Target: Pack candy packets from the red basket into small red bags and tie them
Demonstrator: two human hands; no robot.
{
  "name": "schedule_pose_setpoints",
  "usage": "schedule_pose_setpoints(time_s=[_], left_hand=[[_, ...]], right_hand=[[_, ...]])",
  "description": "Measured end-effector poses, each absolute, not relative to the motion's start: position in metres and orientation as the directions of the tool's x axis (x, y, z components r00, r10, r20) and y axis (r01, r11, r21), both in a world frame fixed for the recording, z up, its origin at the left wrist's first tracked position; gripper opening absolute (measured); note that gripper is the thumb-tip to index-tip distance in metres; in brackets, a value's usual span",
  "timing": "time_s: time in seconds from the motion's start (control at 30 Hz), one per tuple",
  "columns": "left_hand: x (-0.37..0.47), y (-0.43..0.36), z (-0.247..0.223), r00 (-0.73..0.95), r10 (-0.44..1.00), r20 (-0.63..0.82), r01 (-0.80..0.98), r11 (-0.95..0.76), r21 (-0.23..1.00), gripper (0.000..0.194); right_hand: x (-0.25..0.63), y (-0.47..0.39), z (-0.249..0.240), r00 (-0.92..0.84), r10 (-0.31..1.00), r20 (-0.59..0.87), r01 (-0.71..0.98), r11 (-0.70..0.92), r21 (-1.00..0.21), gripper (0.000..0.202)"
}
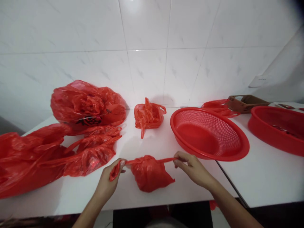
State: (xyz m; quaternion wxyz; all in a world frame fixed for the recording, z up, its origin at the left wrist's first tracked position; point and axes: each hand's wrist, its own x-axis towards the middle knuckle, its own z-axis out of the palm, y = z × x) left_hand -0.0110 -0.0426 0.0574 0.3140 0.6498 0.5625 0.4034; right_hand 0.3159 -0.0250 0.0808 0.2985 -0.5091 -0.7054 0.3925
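Note:
A small filled red plastic bag (151,174) rests near the front edge of the white table, its two handles stretched out sideways. My left hand (110,178) is closed on the left handle, with a loop of red plastic showing in the palm. The right handle is pinched between the thumb and fingers of my right hand (192,167). Behind the bag, a second small red bag (149,117) stands with its handles sticking up. What the bags contain is hidden.
Several tied red bags (92,155) lie at the left, beside big red bags (87,104). A red perforated basket (204,134) stands right of centre. Farther right are a red basin (275,129), a cardboard box (247,104) and a gap between tables.

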Motion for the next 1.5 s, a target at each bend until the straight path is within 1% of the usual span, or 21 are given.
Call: schedule_pose_setpoints(time_s=[0.03,0.1,0.17,0.23,0.3,0.47,0.53,0.6,0.7,0.87,1.0,1.1,1.33,1.43,1.5], left_hand=[[0.001,-0.043,0.053,-0.026,0.978,0.208,0.448,-0.175,0.877,0.032],[0.028,-0.040,0.046,-0.109,0.940,0.322,0.417,-0.251,0.873,0.029],[0.052,-0.036,0.041,-0.105,0.918,0.383,0.429,-0.305,0.850,0.027],[0.068,-0.032,0.035,-0.060,0.936,0.346,0.482,-0.277,0.831,0.029],[0.073,-0.028,0.031,-0.011,0.962,0.272,0.543,-0.223,0.810,0.031],[0.058,-0.022,0.029,0.029,0.987,0.158,0.623,-0.141,0.769,0.033],[0.051,-0.019,0.031,0.025,0.991,0.129,0.661,-0.113,0.741,0.036],[0.047,-0.015,0.033,0.013,0.995,0.102,0.714,-0.081,0.695,0.039],[0.044,-0.008,0.031,-0.004,0.999,0.053,0.808,-0.028,0.589,0.041],[0.044,0.000,0.025,0.004,1.000,-0.015,0.913,0.002,0.407,0.029],[0.046,-0.001,0.023,0.017,0.999,-0.048,0.945,0.000,0.328,0.022],[0.047,-0.007,0.025,0.025,0.998,-0.055,0.953,-0.007,0.303,0.021],[0.020,-0.034,0.029,0.051,0.997,-0.057,0.953,-0.032,0.302,0.027],[-0.004,-0.046,0.025,-0.010,1.000,-0.026,0.945,0.018,0.327,0.031],[-0.017,-0.051,0.021,-0.045,0.999,-0.020,0.921,0.050,0.387,0.030]], right_hand=[[0.307,-0.025,0.074,-0.242,0.969,0.051,0.448,0.158,-0.880,0.022],[0.282,-0.027,0.062,-0.142,0.984,0.108,0.406,0.157,-0.900,0.022],[0.256,-0.029,0.049,-0.103,0.984,0.148,0.457,0.179,-0.871,0.026],[0.239,-0.030,0.035,-0.082,0.981,0.175,0.560,0.190,-0.807,0.031],[0.234,-0.027,0.023,-0.074,0.976,0.204,0.630,0.204,-0.749,0.035],[0.253,-0.002,0.017,-0.053,0.947,0.316,0.666,0.269,-0.696,0.042],[0.259,0.012,0.020,-0.064,0.941,0.333,0.696,0.281,-0.661,0.044],[0.260,0.024,0.021,-0.110,0.945,0.307,0.742,0.283,-0.608,0.044],[0.257,0.038,0.015,-0.175,0.955,0.239,0.800,0.279,-0.532,0.043],[0.255,0.044,0.003,-0.177,0.969,0.170,0.847,0.238,-0.475,0.043],[0.255,0.043,-0.001,-0.171,0.977,0.127,0.888,0.209,-0.410,0.041],[0.256,0.038,-0.001,-0.164,0.981,0.106,0.915,0.192,-0.355,0.041],[0.268,0.022,0.000,-0.032,0.997,0.065,0.965,0.048,-0.259,0.049],[0.268,0.022,-0.002,-0.012,0.999,0.042,0.967,0.022,-0.256,0.049],[0.268,0.023,-0.004,-0.011,0.999,0.043,0.962,0.022,-0.274,0.047]])
